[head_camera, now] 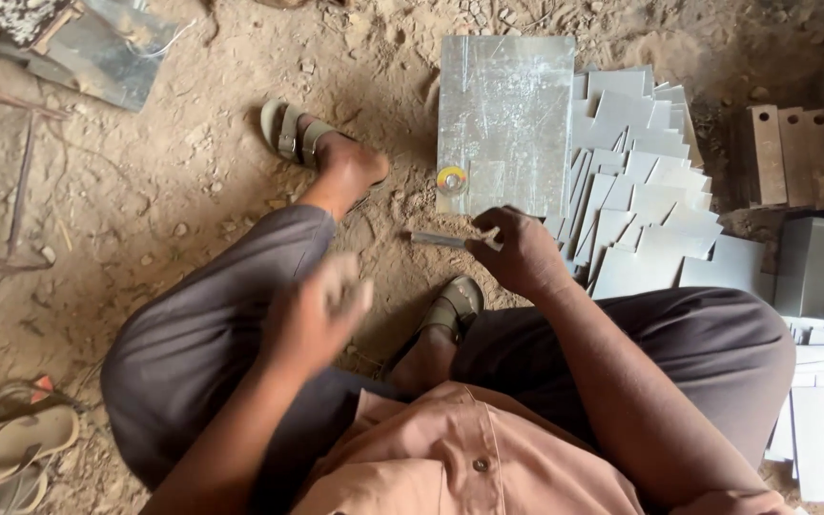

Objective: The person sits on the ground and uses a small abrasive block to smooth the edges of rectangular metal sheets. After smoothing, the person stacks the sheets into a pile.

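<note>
— What is held by the hands?

— A thin grey metal rod (439, 239) is gripped by the right hand (519, 251), closed around its end, at the centre of the frame; the rod is pointed left, just above the dirt floor (145, 191). The left hand (317, 310) is blurred at lower centre, over the knee; whether it is open or closed cannot be told, and nothing can be made out in it.

— And what is found around them?

— A rectangular metal sheet (505, 114) is laid flat on the floor just above the right hand, with a small round disc (451, 180) set at its lower left corner. A fanned heap of cut metal pieces (641, 191) is spread beside it, to the right. Folded metal parts (793, 153) are stacked at the right edge. Sandalled feet (312, 143) are planted on the floor, and a spare sandal (11, 448) is seen at lower left.
</note>
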